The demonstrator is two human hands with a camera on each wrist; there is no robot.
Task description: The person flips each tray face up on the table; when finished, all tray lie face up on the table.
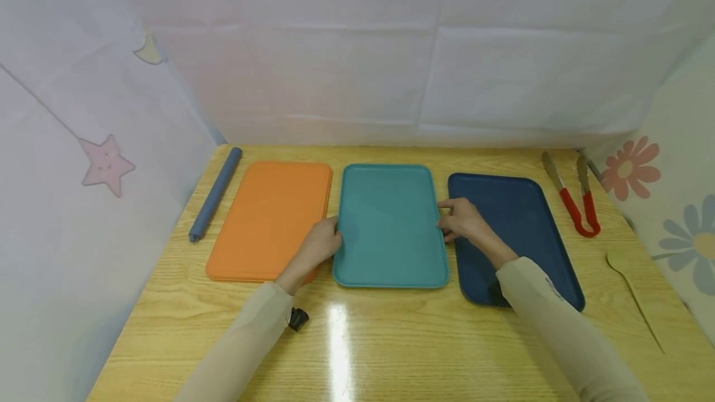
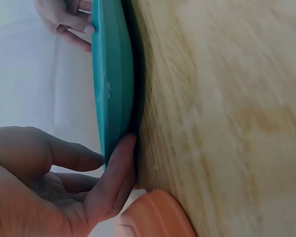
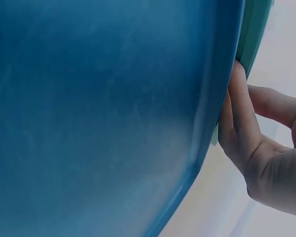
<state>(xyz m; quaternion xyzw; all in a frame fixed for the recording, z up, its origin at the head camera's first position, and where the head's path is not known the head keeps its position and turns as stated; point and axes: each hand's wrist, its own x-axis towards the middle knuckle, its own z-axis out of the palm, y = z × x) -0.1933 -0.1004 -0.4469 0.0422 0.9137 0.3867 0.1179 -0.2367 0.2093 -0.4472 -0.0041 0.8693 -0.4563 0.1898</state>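
Teal tray (image 1: 391, 225) lies in the middle of the row in the head view, on a wooden table (image 1: 408, 352), with an orange tray (image 1: 274, 213) to its left and a navy tray (image 1: 508, 219) to its right. At its left rim the left hand (image 1: 319, 244) grips the edge, while the right hand (image 1: 462, 221) grips the opposite rim, its forearm passing over the navy tray; both arms wear pale sleeves (image 1: 242, 343). Left of the orange tray lies a blue roll (image 1: 216, 194); on the far right are red-handled tongs (image 1: 589, 209), spread apart, and nearer the front a long-handled spoon (image 1: 631, 284). A white cloth (image 1: 346, 79) hangs behind. From the left wrist, the teal tray appears edge-on, pinched between the left hand's digits, one at the upper rim and others tucked under the edge; a dark strip of shadow runs between tray and wood. The orange tray's corner shows just beside those fingers, and the right hand touches the far rim. From the right wrist, the navy tray fills much of the frame; beyond its rim, the right hand's fingers and thumb pinch the teal edge. Whether those fingers also touch the navy rim, I cannot tell.
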